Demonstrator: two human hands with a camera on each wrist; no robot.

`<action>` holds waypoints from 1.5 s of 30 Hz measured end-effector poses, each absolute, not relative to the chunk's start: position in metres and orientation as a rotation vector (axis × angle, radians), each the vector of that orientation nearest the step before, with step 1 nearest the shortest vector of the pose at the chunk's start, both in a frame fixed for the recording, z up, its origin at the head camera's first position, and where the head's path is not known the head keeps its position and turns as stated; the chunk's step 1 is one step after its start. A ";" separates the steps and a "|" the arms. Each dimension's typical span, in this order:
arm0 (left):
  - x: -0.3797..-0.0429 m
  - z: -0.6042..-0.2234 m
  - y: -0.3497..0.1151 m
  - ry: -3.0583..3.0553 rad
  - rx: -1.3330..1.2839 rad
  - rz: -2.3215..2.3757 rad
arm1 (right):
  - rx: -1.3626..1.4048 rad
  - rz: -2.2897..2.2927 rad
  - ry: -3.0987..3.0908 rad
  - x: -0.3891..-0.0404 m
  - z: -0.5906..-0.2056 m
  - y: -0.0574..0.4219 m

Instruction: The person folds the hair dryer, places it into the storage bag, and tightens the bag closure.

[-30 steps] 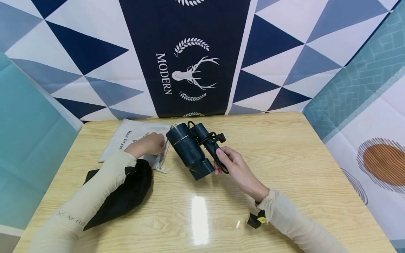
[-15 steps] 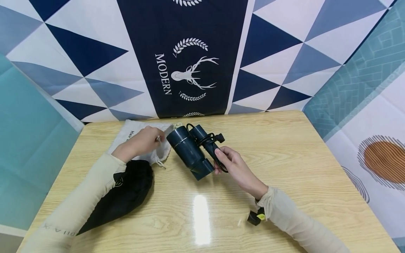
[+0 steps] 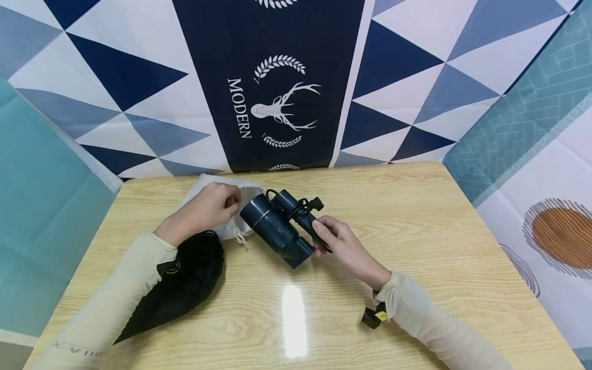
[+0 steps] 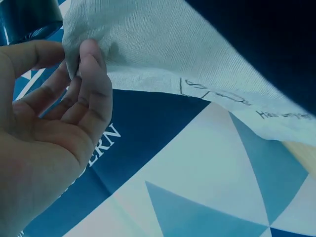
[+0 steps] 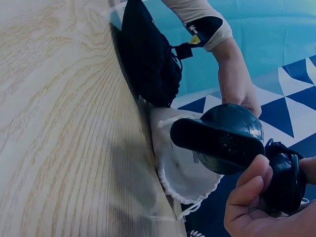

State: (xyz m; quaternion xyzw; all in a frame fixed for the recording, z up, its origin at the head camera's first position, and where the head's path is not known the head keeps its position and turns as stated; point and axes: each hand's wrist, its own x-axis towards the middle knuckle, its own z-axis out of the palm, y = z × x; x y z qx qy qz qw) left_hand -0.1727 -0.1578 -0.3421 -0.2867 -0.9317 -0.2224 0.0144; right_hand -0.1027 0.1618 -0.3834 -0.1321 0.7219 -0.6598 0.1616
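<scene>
My right hand (image 3: 347, 252) grips the handle of a dark blue hair dryer (image 3: 275, 228), its black cord wound round the handle. The dryer's wide end points left, right at the mouth of a pale grey drawstring bag (image 3: 224, 232) printed "Hair Dryer". With thumb and fingers, my left hand (image 3: 203, 208) pinches the edge of that bag's mouth, seen close in the left wrist view where the cloth (image 4: 143, 44) hangs lifted. In the right wrist view the gathered opening (image 5: 185, 173) gapes below the dryer. Part of the bag is hidden behind my left hand.
A full-looking black drawstring pouch (image 3: 189, 277) lies on the wooden table (image 3: 393, 205) at the left, partly under my left forearm. Patterned cloth hangings (image 3: 296, 61) stand along the table's back edge and both sides.
My left hand has drawn the grey bag's mouth up and open, and the bag has shifted right. The hair dryer has dipped slightly and moved a little toward its opening.
</scene>
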 end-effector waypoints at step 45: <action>-0.128 -0.332 -0.117 -2.751 -1.074 -0.885 | -0.523 -1.569 2.509 -0.097 -0.391 0.155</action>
